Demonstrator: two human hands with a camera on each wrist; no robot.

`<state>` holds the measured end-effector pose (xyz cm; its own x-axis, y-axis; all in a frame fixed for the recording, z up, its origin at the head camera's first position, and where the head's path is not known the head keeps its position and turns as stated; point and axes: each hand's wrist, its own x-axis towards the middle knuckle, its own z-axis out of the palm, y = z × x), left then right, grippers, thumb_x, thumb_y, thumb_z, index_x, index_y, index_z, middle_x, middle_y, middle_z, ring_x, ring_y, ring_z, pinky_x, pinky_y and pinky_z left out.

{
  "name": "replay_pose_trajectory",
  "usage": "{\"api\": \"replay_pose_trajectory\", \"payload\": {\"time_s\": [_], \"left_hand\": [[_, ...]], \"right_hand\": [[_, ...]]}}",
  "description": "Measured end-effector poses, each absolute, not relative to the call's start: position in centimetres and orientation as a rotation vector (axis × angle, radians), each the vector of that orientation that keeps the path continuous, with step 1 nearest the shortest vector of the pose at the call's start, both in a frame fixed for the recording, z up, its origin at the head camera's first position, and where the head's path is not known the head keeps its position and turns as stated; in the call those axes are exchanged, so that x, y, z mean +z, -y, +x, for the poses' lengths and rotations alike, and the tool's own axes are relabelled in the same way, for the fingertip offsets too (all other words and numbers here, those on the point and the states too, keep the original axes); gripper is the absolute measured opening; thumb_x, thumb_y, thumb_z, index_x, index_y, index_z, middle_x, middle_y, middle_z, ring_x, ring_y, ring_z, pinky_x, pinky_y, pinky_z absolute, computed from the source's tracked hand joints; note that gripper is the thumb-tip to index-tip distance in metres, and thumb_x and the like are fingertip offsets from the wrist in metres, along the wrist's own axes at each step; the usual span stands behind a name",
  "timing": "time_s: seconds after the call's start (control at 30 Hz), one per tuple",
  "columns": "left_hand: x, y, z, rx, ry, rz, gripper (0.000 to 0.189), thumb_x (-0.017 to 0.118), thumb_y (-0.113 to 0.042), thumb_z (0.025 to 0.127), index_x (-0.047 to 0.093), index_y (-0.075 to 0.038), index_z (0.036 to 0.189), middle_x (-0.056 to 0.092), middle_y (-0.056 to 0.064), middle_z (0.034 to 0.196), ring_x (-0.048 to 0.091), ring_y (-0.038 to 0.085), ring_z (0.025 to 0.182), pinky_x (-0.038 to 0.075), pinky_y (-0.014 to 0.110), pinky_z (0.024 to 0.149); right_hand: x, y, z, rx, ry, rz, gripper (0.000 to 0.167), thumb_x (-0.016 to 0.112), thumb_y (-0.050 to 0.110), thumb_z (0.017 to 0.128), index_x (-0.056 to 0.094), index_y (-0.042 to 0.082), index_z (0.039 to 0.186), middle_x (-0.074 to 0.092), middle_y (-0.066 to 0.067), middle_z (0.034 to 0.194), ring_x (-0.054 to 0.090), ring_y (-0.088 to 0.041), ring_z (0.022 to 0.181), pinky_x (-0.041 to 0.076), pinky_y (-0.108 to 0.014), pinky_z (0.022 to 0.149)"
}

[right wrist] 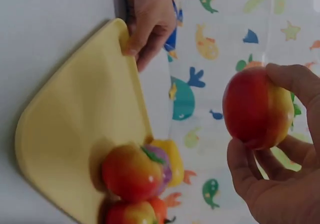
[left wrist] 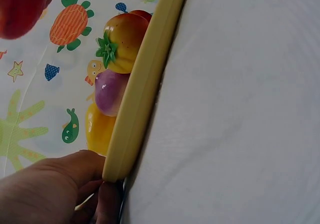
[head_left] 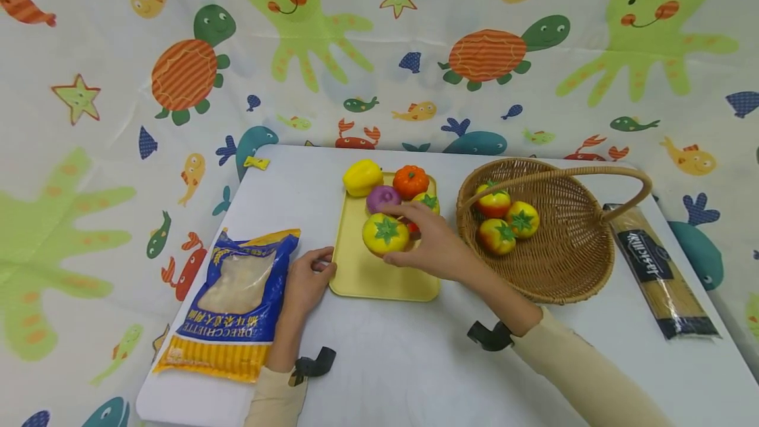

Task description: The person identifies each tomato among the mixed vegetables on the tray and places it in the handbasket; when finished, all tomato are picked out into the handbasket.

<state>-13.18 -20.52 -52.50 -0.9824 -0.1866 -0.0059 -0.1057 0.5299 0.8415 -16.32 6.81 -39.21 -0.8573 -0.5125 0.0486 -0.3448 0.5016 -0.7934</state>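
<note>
R hand (head_left: 435, 242) pinches a red-yellow fruit (head_left: 385, 234) above the tray (head_left: 379, 279); L hand (head_left: 309, 279) pinches the tray's edge; fruit (looks smooth & round) could slip if fingers loosen, tray could tilt w/ a L tug

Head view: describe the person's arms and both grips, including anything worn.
The left sleeve and right sleeve are beige. The left wrist piece and right wrist piece are black and curved. Left grip and right grip wear no gloves.
</note>
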Motion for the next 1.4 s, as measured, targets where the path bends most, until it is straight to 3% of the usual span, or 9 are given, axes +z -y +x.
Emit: {"api": "replay_pose_trajectory", "payload": {"time_s": [0.2,0.33,0.63,0.83,1.0,1.23,1.4], "left_hand": [[-52.7,20.5,-13.1,-1.461,2.657,0.252,0.034,0.071,-0.012,0.087,0.070,-0.007,0.121,0.069,0.003,0.102,0.063,0.017,0.084,0.049,0.029,0.070],[-52.8,20.6,-13.1,-1.456,2.656,0.249,0.034,0.071,-0.012,0.088,0.070,-0.007,0.121,0.069,0.003,0.101,0.063,0.017,0.083,0.049,0.030,0.071],[-52.9,20.6,-13.1,-1.460,2.646,0.246,0.034,0.071,-0.012,0.087,0.070,-0.007,0.121,0.069,0.003,0.101,0.062,0.018,0.084,0.050,0.030,0.070],[-53.1,20.6,-13.2,-1.448,2.648,0.243,0.033,0.071,-0.013,0.088,0.070,-0.008,0.121,0.069,0.003,0.101,0.062,0.017,0.083,0.050,0.030,0.070],[-53.2,20.6,-13.3,-1.444,2.643,0.248,0.033,0.072,-0.014,0.088,0.071,-0.008,0.120,0.069,0.002,0.100,0.062,0.017,0.082,0.050,0.029,0.068],[-53.3,20.7,-13.2,-1.433,2.641,0.232,0.034,0.072,-0.013,0.087,0.071,-0.007,0.120,0.070,0.004,0.099,0.060,0.018,0.081,0.048,0.030,0.066],[-53.2,20.7,-13.1,-1.439,2.644,0.238,0.033,0.072,-0.014,0.088,0.071,-0.008,0.121,0.070,0.003,0.099,0.060,0.018,0.082,0.048,0.030,0.067]], "right_hand": [[-37.4,-11.4,-15.0,-1.276,-2.534,-0.769,0.069,0.085,0.034,0.078,0.054,0.027,0.139,0.051,0.005,0.127,0.051,-0.016,0.112,0.052,-0.037,0.089],[-36.9,-14.6,-14.5,-1.229,-2.586,-0.749,0.070,0.084,0.038,0.078,0.052,0.028,0.140,0.049,0.007,0.133,0.051,-0.016,0.112,0.051,-0.038,0.089],[-36.0,-20.6,-15.1,-1.133,-2.677,-0.638,0.073,0.083,0.036,0.081,0.050,0.016,0.143,0.048,-0.006,0.135,0.051,-0.028,0.115,0.053,-0.041,0.087],[-35.8,-24.2,-17.0,-1.071,-2.692,-0.495,0.073,0.078,0.040,0.085,0.046,0.016,0.146,0.046,-0.013,0.137,0.047,-0.037,0.120,0.050,-0.050,0.088],[-36.4,-26.4,-19.6,-1.077,-2.683,-0.308,0.082,0.074,0.048,0.085,0.040,0.006,0.147,0.046,-0.020,0.138,0.047,-0.041,0.121,0.046,-0.057,0.093],[-37.0,-28.3,-22.4,-1.090,-2.672,-0.210,0.085,0.070,0.056,0.085,0.036,0.021,0.154,0.041,-0.021,0.144,0.039,-0.044,0.126,0.034,-0.067,0.098],[-37.7,-28.6,-23.9,-1.121,-2.660,-0.234,0.084,0.071,0.051,0.087,0.035,0.016,0.153,0.047,-0.019,0.139,0.044,-0.041,0.121,0.035,-0.064,0.099]]}}
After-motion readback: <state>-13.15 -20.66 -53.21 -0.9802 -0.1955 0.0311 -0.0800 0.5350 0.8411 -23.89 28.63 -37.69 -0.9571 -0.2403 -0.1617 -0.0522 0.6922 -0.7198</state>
